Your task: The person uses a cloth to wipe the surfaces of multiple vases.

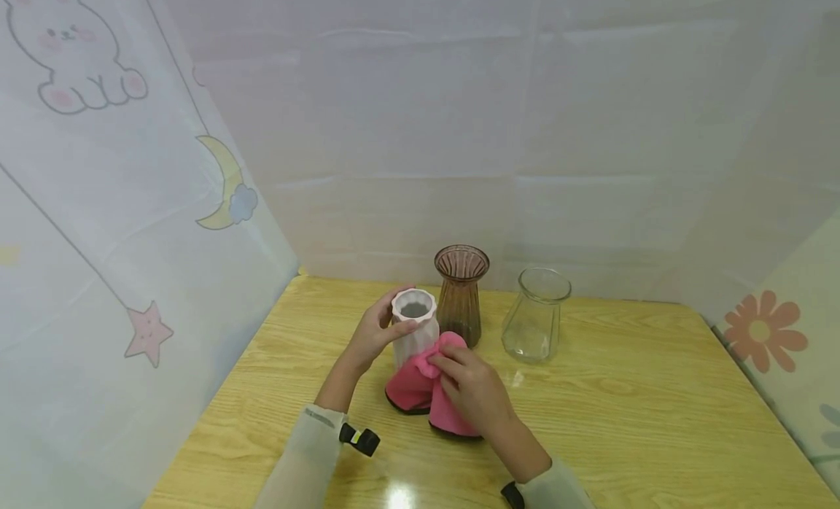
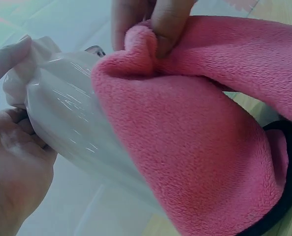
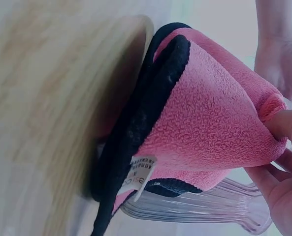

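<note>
A white fluted vase point(image 1: 413, 337) stands upright, with my left hand point(image 1: 376, 334) gripping it around the neck just under its scalloped rim. My right hand point(image 1: 475, 389) pinches a bunched pink cloth point(image 1: 413, 385) with black edging, which hangs down in front of the vase. In the left wrist view the cloth point(image 2: 195, 142) covers part of the glossy vase body point(image 2: 72, 103). A white label point(image 3: 140, 172) shows on the cloth's edge in the right wrist view, where thumb and fingers hold the gathered top.
Close behind the white vase stands a purple-brown ribbed glass vase point(image 1: 461, 297). To its right is a clear glass vase point(image 1: 534, 319). They share a wood-grain table point(image 1: 630, 399), with a pale printed sheet point(image 1: 420, 130) behind it.
</note>
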`<state>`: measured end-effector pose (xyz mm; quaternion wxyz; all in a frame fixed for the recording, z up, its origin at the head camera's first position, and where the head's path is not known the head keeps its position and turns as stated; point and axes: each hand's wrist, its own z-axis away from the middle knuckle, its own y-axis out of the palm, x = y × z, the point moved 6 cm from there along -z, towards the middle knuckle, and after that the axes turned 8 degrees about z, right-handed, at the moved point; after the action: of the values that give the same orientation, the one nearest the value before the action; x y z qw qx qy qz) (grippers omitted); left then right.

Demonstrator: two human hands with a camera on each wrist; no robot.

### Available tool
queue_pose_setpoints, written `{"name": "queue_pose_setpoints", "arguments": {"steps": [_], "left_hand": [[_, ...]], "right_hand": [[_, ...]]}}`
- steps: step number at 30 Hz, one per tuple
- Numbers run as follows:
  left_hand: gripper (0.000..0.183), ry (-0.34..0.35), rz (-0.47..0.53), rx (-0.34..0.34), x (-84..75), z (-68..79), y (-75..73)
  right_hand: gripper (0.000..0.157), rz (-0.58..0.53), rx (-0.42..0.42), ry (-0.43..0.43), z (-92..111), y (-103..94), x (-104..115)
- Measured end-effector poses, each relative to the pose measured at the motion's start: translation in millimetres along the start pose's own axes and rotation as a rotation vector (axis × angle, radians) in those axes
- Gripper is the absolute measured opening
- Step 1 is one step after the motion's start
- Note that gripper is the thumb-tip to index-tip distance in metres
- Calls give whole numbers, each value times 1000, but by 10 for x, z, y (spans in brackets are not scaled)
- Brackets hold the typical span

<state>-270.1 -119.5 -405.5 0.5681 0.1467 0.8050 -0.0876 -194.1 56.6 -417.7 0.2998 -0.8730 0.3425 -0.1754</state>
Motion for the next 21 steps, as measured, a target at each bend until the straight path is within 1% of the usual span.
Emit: {"name": "queue_pose_setpoints", "arguments": {"steps": [6,11,14,17,19,21], "left_hand": [[69,2,13,29,-5,-10,-8],[69,-8,61,51,3,-17,-8],[75,-11,62,30,-9,-11,9],[81,-14,-43,-34,-20,-6,22],[81,-16,-130,-86,-33,-6,26],[77,-18,-207,-130,-40,-7,23]], "right_hand": [[31,-7,36,7,22,27,-2],[30,-4,85,-7,43,60,4],[30,5,66,-20,36,4,13],[32,3,5,-33,-5,-120,22],[32,-9,-42,-46,-48,-213,29],[31,-21,-73,-59,-96,-294,35]]}}
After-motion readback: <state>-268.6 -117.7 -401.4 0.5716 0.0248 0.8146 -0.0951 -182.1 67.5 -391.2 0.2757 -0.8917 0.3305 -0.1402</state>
